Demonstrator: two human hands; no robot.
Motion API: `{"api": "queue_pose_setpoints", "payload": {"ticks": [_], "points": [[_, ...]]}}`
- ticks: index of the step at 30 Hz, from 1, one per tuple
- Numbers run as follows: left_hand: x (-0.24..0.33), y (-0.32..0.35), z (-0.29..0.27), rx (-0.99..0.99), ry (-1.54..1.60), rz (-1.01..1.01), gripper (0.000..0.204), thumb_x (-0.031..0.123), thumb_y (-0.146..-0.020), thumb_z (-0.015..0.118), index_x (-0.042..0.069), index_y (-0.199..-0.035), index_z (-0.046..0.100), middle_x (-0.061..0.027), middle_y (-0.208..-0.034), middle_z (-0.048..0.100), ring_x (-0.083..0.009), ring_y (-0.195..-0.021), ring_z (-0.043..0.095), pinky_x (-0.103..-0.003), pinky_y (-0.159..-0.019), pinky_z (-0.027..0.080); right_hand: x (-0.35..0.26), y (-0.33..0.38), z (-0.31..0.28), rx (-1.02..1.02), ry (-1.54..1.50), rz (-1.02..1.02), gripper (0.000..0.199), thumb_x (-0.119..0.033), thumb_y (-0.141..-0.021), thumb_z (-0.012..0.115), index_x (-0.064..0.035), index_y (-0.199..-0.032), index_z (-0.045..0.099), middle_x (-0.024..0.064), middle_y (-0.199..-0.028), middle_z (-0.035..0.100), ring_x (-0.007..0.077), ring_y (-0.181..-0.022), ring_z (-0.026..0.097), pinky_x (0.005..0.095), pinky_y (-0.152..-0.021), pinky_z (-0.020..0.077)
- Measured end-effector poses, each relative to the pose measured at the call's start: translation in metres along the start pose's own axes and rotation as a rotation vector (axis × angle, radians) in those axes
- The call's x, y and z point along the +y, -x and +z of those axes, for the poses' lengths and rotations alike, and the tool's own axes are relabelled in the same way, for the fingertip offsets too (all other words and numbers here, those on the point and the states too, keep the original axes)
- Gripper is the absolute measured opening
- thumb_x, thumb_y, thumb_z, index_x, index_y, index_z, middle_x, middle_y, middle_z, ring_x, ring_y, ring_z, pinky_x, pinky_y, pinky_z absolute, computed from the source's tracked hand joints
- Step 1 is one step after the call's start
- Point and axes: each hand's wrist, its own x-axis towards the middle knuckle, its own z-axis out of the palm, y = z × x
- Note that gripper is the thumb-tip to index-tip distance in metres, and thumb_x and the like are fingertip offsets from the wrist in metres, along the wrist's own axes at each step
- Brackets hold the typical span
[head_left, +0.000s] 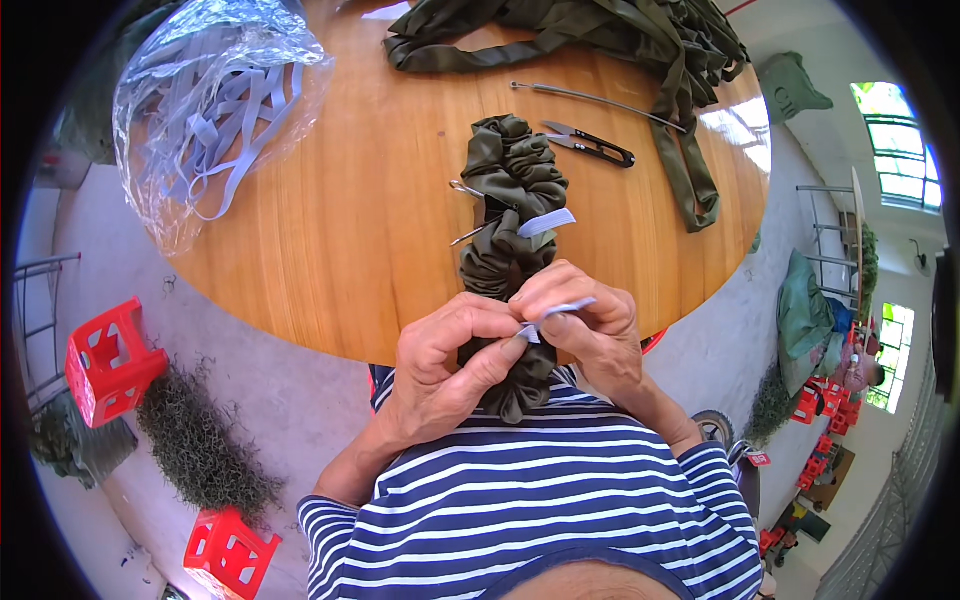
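Close to the table's near edge, my left hand [447, 352] and my right hand [597, 330] meet fingertip to fingertip. Each pinches part of a narrow white elastic band [572, 308], whose ends come together between the fingers. Under them runs gathered olive-green fabric [522, 390], hanging over the edge against my striped shirt. Farther up, the bunched fabric [512, 160] continues in ruffles like a scrunchie. Another white elastic end [547, 222] sticks out of it. Metal tips [466, 188] poke from its left side; what they belong to is hidden.
Black-handled thread snips [592, 145] and a thin metal rod [585, 97] lie beyond the fabric. Olive fabric strips [590, 25] heap at the far side. A clear plastic bag [220, 110] of white elastic stands far left. Red stools [110, 360] are on the floor.
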Motion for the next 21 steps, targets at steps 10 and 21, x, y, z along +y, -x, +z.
{"api": "queue_pose_setpoints", "payload": {"ticks": [10, 21], "points": [[-0.007, 0.004, 0.005, 0.207, 0.37, -0.114, 0.006, 0.003, -0.084, 0.056, -0.002, -0.086, 0.058, -0.0087, -0.1, 0.053, -0.0111, -0.09, 0.052, -0.024, -0.078, 0.042, -0.007, 0.009, -0.003, 0.051, -0.151, 0.475, 0.016, -0.017, -0.088, 0.056, -0.0017, -0.09, 0.059, 0.0012, -0.07, 0.057, 0.0043, -0.062, 0.052, 0.017, -0.054, 0.0434], [-0.004, -0.002, 0.01, 0.196, -0.28, 0.155, 0.012, 0.0, -0.075, 0.064, 0.002, -0.087, 0.063, -0.0112, -0.092, 0.057, -0.0184, -0.079, 0.057, -0.026, -0.066, 0.045, -0.023, 0.0, 0.004, -0.036, 0.117, 0.483, 0.019, -0.013, -0.081, 0.064, 0.0011, -0.093, 0.06, 0.0001, -0.073, 0.059, 0.0018, -0.064, 0.053, 0.0149, -0.052, 0.0424]]}}
